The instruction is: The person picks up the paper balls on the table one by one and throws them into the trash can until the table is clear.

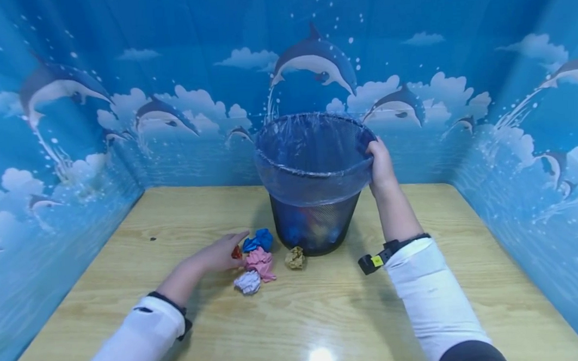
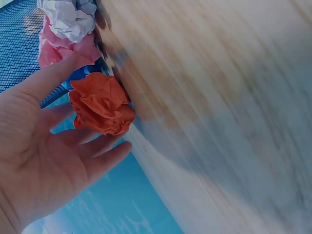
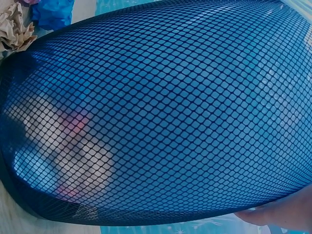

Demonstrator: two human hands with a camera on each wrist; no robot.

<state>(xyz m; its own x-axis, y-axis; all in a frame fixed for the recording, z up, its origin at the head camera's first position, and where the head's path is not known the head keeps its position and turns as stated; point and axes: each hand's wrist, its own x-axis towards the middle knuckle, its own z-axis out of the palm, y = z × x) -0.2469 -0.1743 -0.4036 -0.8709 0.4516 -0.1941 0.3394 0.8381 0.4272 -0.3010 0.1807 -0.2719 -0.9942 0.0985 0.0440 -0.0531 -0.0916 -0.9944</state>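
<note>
A black mesh wastebasket [image 1: 316,228] with a thin plastic liner [image 1: 314,187] over its rim stands at the back middle of the table. My right hand [image 1: 382,163] grips its rim on the right side. Left of the basket's foot, my left hand [image 1: 219,254] is beside a crumpled orange paper ball [image 2: 102,105], its thumb and fingers spread around the ball. Close by lie a blue paper ball [image 1: 259,241], a pink one [image 1: 260,262] and a white one [image 1: 247,282]. A tan paper ball [image 1: 295,258] sits at the basket's base.
Coloured crumpled pieces [image 3: 63,146] show blurred through the mesh, low in the basket. The wooden table [image 1: 286,322] meets blue dolphin-print curtains [image 1: 204,54] at the back and both sides. A tiny dark speck [image 1: 152,239] is at the table's left.
</note>
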